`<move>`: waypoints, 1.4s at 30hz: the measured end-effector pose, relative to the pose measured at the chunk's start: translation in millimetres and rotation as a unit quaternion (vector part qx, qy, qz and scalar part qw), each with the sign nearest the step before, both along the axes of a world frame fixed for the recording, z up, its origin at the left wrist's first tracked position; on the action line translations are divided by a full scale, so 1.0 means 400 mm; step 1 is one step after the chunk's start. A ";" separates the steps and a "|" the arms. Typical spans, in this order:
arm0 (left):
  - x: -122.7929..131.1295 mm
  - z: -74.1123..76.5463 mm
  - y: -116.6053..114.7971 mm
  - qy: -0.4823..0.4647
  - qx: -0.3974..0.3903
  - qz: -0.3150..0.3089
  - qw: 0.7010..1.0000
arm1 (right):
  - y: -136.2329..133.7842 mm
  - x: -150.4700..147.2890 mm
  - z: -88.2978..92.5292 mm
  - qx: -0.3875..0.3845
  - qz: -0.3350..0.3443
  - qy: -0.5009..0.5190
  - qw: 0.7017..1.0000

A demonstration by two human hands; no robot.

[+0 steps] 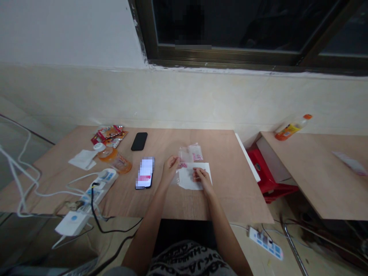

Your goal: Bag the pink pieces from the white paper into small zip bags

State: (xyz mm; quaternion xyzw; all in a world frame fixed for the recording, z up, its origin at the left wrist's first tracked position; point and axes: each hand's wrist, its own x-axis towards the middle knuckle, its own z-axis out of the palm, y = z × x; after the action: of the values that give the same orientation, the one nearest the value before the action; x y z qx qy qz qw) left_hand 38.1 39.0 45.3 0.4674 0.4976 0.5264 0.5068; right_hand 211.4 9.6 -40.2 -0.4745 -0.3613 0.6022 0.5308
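A sheet of white paper [186,181] lies on the wooden table in front of me. My left hand [170,166] is at its upper left corner, thumb and fingers pinched together at the edge of a small clear plastic bag [185,154] with pink bits in it. Whether the fingers grip the bag or something tiny beside it is too small to tell. Over the right part of the paper, my right hand [204,179] has its fingertips curled together; anything between them is too small to make out. Behind the paper lies a second clear bag [197,151], also with pink bits.
Left of my hands lie a lit phone [145,172], a black phone [139,141], an orange drink bottle [116,159], snack packets [110,134], and a power strip [94,195] with cables. A red stool [263,168] stands between this table and another table [324,172] on the right.
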 end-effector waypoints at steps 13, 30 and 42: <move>0.001 -0.024 -0.042 0.029 -0.013 0.017 0.999 | -0.011 0.012 0.043 0.038 0.022 -0.054 0.998; 0.047 -0.020 -0.083 0.294 0.116 -0.053 0.947 | -0.021 -0.010 0.079 0.119 0.013 -0.194 0.974; 0.048 -0.017 -0.087 0.311 0.093 -0.109 0.940 | -0.027 -0.006 0.098 0.130 0.059 -0.191 0.971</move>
State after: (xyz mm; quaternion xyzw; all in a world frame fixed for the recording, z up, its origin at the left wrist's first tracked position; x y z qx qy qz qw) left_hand 57.2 4.3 38.7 0.7039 0.5256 0.3402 0.3355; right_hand 208.9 -1.4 -1.1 -0.4854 -0.5587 0.4785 0.4726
